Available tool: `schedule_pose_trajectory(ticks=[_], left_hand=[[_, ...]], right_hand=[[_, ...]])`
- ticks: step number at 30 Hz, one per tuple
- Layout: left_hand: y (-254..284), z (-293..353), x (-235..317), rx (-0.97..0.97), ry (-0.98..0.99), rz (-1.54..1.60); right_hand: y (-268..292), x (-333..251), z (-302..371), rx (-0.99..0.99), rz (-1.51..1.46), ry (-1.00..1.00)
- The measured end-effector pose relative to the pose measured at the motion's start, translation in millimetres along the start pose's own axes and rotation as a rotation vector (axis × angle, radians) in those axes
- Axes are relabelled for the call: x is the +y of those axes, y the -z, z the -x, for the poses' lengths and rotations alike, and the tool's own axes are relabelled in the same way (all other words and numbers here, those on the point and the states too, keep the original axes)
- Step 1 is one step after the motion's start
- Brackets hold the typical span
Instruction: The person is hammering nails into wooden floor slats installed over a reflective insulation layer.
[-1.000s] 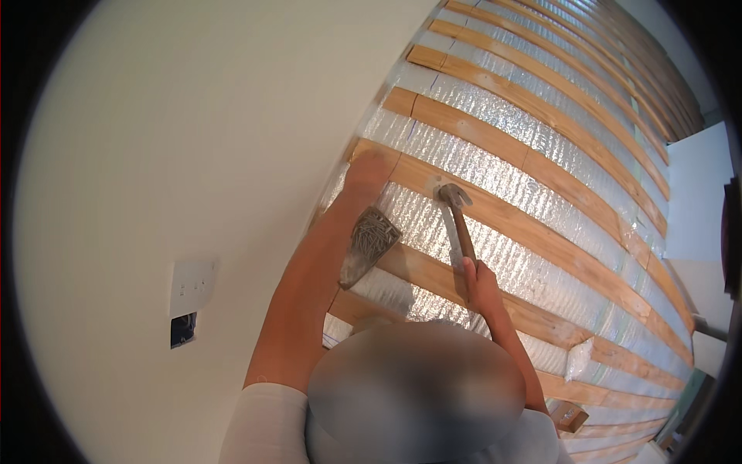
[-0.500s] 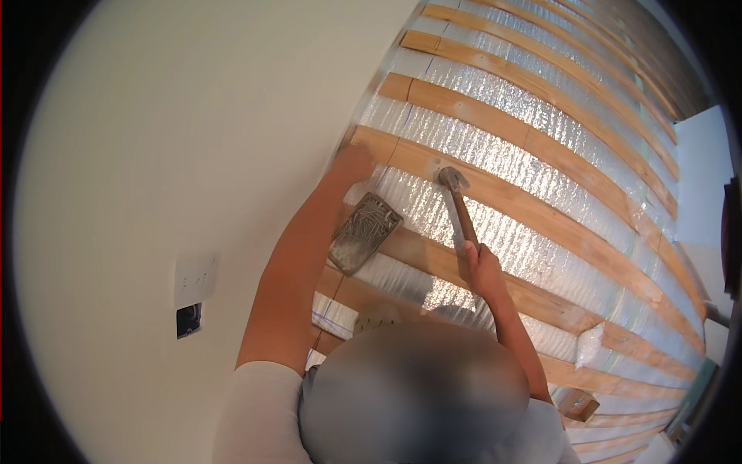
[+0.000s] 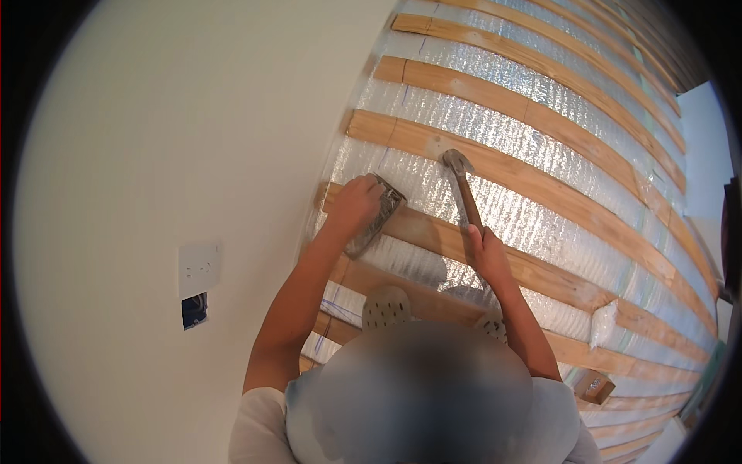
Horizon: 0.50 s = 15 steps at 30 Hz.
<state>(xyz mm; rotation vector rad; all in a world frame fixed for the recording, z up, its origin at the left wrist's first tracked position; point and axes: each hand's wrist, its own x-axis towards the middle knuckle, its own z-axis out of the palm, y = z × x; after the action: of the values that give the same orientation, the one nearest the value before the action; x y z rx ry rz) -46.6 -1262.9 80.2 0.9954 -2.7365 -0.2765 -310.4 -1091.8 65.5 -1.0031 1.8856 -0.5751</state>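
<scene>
My right hand (image 3: 488, 255) is wrapped round the wooden handle of a hammer (image 3: 468, 203). The metal hammer head overlaps the lower edge of a wooden batten (image 3: 495, 171). My left hand (image 3: 359, 203) reaches over a shallow dark rectangular tray (image 3: 400, 200) holding what look like many small nails. Its fingers are bent together at the tray's upper end and cover part of the contents. Whether anything small is pinched in them cannot be made out. The tray rests across a lower batten, near the wall.
Several parallel battens run over silvery bubble foil (image 3: 502, 220). On the left rises a pale wall with a white socket plate (image 3: 199, 267) above a dark open box hole (image 3: 195, 311). At lower right are a small open carton (image 3: 595, 387) and a crumpled clear plastic bag (image 3: 604, 325).
My left hand has come back from the wall-side end of a batten to the nail tray. The right hand still holds the hammer near the same batten. The view has shifted slightly.
</scene>
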Motion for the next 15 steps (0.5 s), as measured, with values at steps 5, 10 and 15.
schedule_pose_trajectory(ticks=[5,10,15], left_hand=[[-6,2,-6,-0.142,0.013,-0.016],[3,2,0,0.070,0.045,0.357],[0,-29,9,0.079,0.516,0.608]], right_hand=[[6,-2,2,-0.028,0.002,-0.039],[0,11,-2,-0.015,0.006,-0.069],[-8,12,1,0.037,-0.055,0.057]])
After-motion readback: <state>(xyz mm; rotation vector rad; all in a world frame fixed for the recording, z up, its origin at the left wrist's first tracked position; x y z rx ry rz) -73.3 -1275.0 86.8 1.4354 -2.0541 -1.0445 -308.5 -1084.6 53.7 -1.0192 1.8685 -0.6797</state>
